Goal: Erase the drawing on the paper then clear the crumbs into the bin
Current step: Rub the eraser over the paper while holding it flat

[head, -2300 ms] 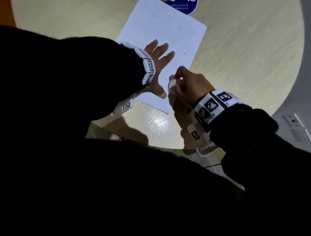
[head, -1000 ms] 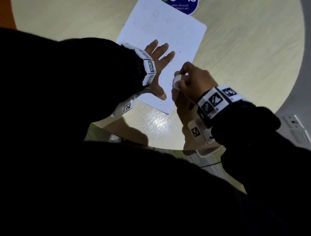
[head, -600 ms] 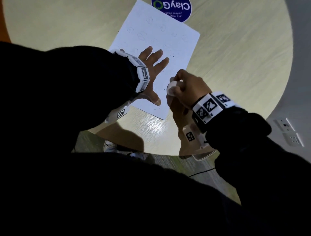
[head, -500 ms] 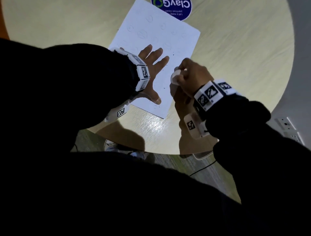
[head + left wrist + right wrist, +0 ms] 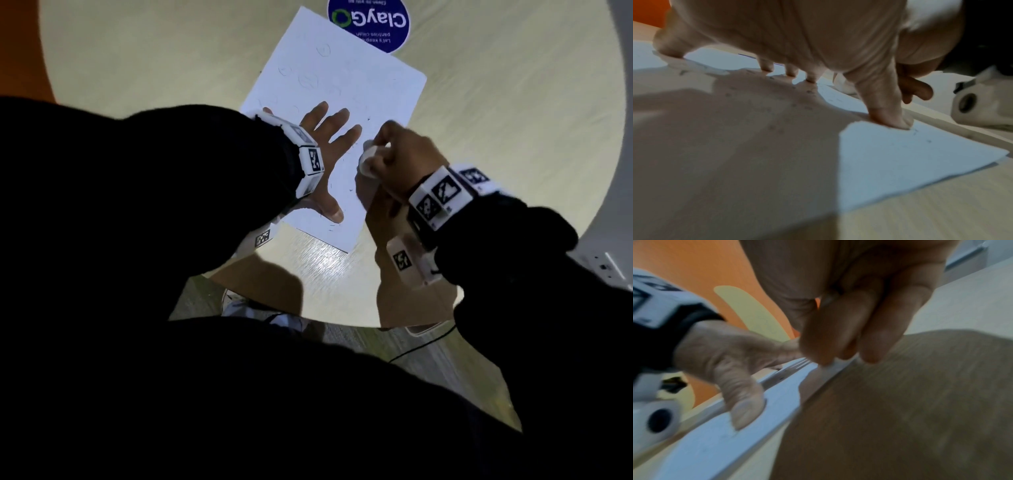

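A white paper point(image 5: 346, 78) with faint pencil circles lies on the round pale wooden table point(image 5: 513, 120). My left hand point(image 5: 329, 144) presses flat on it with fingers spread, and its thumb point(image 5: 890, 113) is down near the paper's near corner. My right hand point(image 5: 376, 150) grips a white eraser point(image 5: 368, 159) at the paper's right edge, just right of the left fingers. In the right wrist view the fingertips point(image 5: 824, 345) pinch the eraser point(image 5: 831, 365) against the sheet point(image 5: 725, 426). Dark crumbs point(image 5: 334, 228) dot the paper by the left thumb.
A blue round ClayGo sticker point(image 5: 370, 20) sits on the table past the paper's far edge. Below the table's near rim I see a white shoe point(image 5: 246, 308), a white-rimmed object point(image 5: 421, 330) and a black cable point(image 5: 421, 347). Wall sockets point(image 5: 606, 270) are at the right.
The right hand has rubbed the eraser back and forth along the paper's right side and is now slightly farther up. The left hand has stayed pressed flat on the sheet.
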`<state>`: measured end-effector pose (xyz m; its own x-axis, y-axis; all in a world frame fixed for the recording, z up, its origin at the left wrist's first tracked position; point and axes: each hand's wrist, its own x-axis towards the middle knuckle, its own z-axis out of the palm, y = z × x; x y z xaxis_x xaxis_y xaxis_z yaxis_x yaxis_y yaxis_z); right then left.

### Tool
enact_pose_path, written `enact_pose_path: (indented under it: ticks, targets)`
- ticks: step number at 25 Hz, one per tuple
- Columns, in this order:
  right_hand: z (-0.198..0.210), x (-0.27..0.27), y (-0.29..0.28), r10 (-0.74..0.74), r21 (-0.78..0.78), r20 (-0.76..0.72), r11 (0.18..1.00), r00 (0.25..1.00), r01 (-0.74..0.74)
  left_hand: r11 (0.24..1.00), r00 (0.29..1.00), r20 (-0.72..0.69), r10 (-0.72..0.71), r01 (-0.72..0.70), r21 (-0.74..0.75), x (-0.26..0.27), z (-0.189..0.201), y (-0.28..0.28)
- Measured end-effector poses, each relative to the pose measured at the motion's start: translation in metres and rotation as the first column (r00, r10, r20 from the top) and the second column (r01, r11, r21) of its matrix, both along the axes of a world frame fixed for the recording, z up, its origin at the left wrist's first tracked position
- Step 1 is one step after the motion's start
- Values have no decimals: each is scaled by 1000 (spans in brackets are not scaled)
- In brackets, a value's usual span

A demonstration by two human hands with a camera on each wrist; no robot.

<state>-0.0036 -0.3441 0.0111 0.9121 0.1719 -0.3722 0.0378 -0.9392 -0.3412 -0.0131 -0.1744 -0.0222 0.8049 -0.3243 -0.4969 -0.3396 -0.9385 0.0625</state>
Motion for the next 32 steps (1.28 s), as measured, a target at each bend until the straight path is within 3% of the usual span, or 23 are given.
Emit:
enact_pose_path:
  ticks: [6,10,15,20,25,29,32]
  targets:
    - [4,29,1,-41,-26,48,999,998,42,1000,1000,7,-11,11,8,0,1,-2]
    - [0,5,5,31,-20,-30,999,999,-32,999,1000,6,2,-1,-37,2,-3,2]
    - [4,35,0,-20,-39,33,999,999,22,1000,1000,14,0,0,8,0,-6,-2]
    - [4,29,-6,55,-31,48,998,997,-54,997,975,221,-3,18,-69,12,7,9]
    - [4,23,1,19,-24,48,1000,999,-17,995,997,65,39,-32,-94,21,-10,19]
    - [-1,-3,13,83,55,-56,995,995,-80,995,998,57,19,-13,-102,26,-12,22]
    - [4,25,18,25,25,5,999,1000,-25,994,999,50,15,-9,-113,26,-13,22]
